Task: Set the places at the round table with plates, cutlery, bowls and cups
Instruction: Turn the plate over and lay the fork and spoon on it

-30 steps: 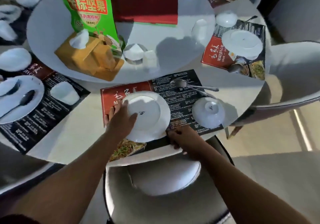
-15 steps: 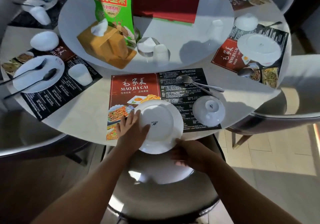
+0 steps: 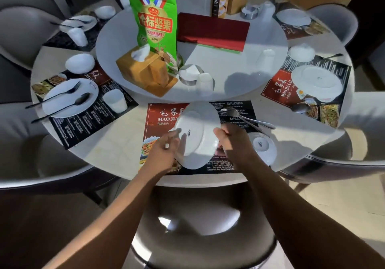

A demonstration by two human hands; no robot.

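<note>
Now plate (image 3: 198,133) tilted above placemat (image 3: 160,114); left hand (image 3: 164,150) and right hand (image 3: 228,138) both gripping its rim.

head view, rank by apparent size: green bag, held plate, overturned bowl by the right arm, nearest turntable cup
green bag
held plate, nearer the camera so unsure
overturned bowl, partly hidden
turntable cup

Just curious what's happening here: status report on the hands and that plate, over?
Left hand and right hand grip the plate. Plate tilted, underside showing, above the placemat. Fork and upturned bowl close beside the right hand.
</note>
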